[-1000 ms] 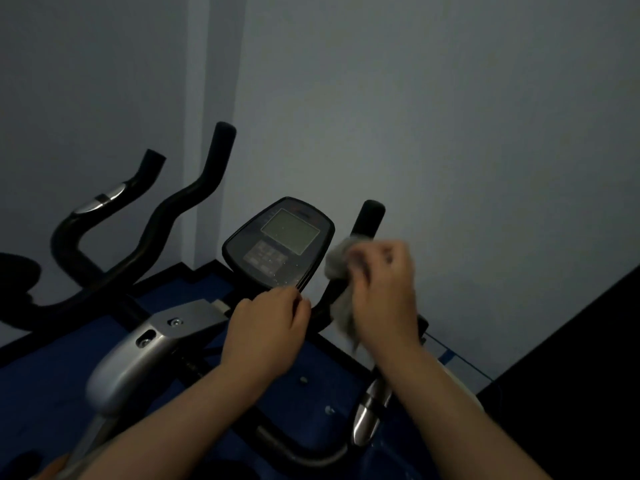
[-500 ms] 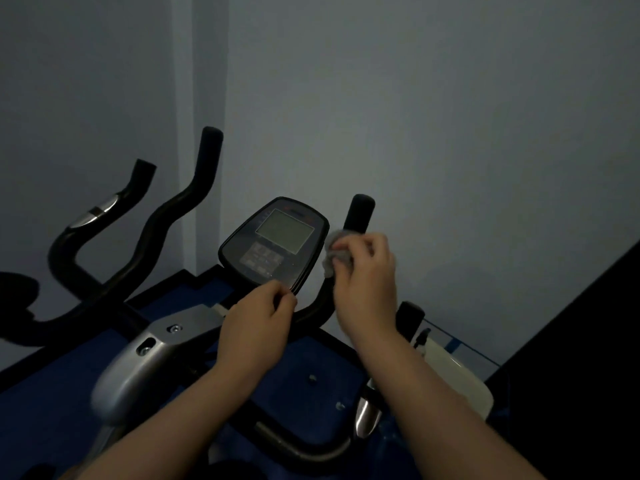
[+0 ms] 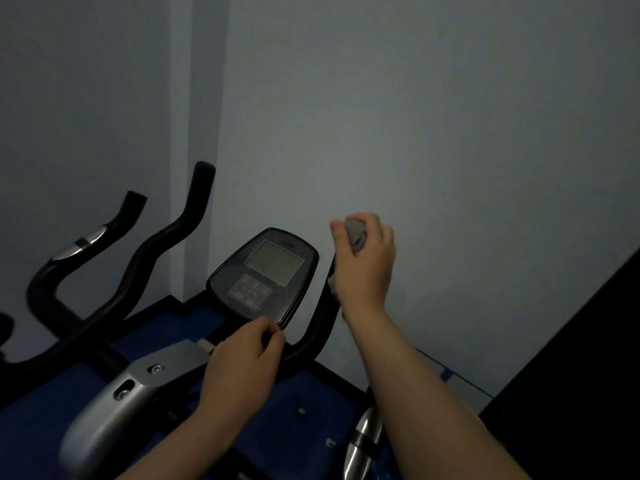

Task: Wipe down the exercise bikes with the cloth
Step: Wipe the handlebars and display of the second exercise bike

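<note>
The right hand (image 3: pixel 365 261) has its fingers (image 3: pixel 372 223) closed around a grey cloth (image 3: pixel 356 233), wrapped over the top end of the bike's right handlebar (image 3: pixel 317 327). That black bar runs steeply upward from the bike, its long axis leaning slightly right toward the wall (image 3: pixel 433 133), its tip hidden in the cloth. The left hand (image 3: pixel 242 365) grips the lower curve of the same bar, fingers curled shut just below the console (image 3: pixel 265 275), whose screen tilts up toward the camera.
</note>
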`<state>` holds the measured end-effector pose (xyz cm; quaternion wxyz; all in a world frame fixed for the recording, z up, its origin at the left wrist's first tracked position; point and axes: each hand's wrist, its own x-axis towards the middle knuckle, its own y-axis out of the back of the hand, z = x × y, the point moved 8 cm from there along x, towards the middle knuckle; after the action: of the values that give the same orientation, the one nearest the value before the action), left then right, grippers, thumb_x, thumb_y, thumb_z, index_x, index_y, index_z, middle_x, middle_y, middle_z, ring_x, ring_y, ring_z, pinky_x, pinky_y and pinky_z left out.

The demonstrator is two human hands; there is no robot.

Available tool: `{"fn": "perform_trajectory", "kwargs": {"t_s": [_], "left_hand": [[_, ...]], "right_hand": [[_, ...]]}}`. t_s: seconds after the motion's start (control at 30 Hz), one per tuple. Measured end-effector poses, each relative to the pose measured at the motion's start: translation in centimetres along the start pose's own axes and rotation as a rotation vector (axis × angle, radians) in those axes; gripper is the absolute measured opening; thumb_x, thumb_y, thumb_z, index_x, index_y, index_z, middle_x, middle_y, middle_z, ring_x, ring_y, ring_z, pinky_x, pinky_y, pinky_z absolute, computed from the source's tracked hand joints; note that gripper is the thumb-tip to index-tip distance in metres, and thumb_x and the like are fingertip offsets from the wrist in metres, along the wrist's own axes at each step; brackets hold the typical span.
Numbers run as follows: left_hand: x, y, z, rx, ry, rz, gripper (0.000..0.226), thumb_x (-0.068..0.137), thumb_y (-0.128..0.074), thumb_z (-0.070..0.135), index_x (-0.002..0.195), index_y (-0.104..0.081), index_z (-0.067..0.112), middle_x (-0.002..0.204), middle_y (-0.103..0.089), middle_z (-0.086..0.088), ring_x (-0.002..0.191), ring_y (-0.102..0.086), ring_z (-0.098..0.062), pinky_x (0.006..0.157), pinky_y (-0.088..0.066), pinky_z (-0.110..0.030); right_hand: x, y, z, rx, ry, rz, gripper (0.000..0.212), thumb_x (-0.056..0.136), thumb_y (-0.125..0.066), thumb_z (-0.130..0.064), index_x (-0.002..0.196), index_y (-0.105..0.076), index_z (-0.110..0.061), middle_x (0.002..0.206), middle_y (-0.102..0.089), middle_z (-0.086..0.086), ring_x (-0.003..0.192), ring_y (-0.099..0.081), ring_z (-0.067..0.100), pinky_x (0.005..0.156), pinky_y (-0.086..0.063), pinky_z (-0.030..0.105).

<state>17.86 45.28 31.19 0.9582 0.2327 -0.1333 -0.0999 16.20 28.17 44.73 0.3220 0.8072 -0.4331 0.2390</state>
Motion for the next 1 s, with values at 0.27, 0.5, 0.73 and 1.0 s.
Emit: {"fn": "perform_trajectory", "kwargs": {"t_s": [0.27, 0.5, 0.73, 1.0], "left_hand": [[-0.1, 0.0, 0.1, -0.006, -0.006, 0.015, 0.022, 0.092, -0.051, 0.035, 0.071, -0.057, 0.032, 0.060, -0.063, 0.003, 0.061, -0.058, -0.005, 0.054, -0.044, -0.029], [0.0, 0.0, 0.3, 0.040, -0.032, 0.016, 0.022, 0.093, -0.050, 0.035, 0.074, -0.057, 0.029, 0.062, -0.063, 0.005, 0.057, -0.058, -0.008, 0.056, -0.039, -0.026], [0.0, -0.1, 0.2, 0.077, -0.035, 0.033, 0.019, 0.092, -0.050, 0.037, 0.074, -0.056, 0.031, 0.064, -0.062, 0.009, 0.058, -0.056, -0.005, 0.057, -0.037, -0.027], [0.0, 0.0, 0.2, 0.101, -0.052, 0.056, 0.019, 0.092, -0.051, 0.035, 0.075, -0.057, 0.028, 0.067, -0.063, 0.009, 0.061, -0.057, -0.005, 0.060, -0.043, -0.031]], "right_hand": [[-4.9, -0.4, 3.7, 0.192, -0.240, 0.278, 0.021, 0.098, -0.046, -0.027, 0.118, -0.052, -0.029, 0.117, -0.050, -0.007, 0.108, -0.048, 0.012, 0.077, -0.039, 0.011], [-1.8, 0.5, 3.3, 0.335, -0.321, 0.250, 0.013, 0.098, -0.045, -0.039, 0.100, -0.054, -0.030, 0.109, -0.054, -0.002, 0.094, -0.054, 0.007, 0.069, -0.042, 0.011], [-8.6, -1.7, 6.4, 0.184, -0.460, 0.141, 0.029, 0.102, -0.034, -0.030, 0.124, -0.052, -0.025, 0.123, -0.047, 0.004, 0.108, -0.053, 0.023, 0.077, -0.042, 0.027], [-5.3, -1.2, 3.5, 0.068, -0.304, 0.134, 0.034, 0.098, -0.043, -0.035, 0.129, -0.044, -0.020, 0.126, -0.042, 0.005, 0.108, -0.049, 0.020, 0.072, -0.046, 0.021]]}}
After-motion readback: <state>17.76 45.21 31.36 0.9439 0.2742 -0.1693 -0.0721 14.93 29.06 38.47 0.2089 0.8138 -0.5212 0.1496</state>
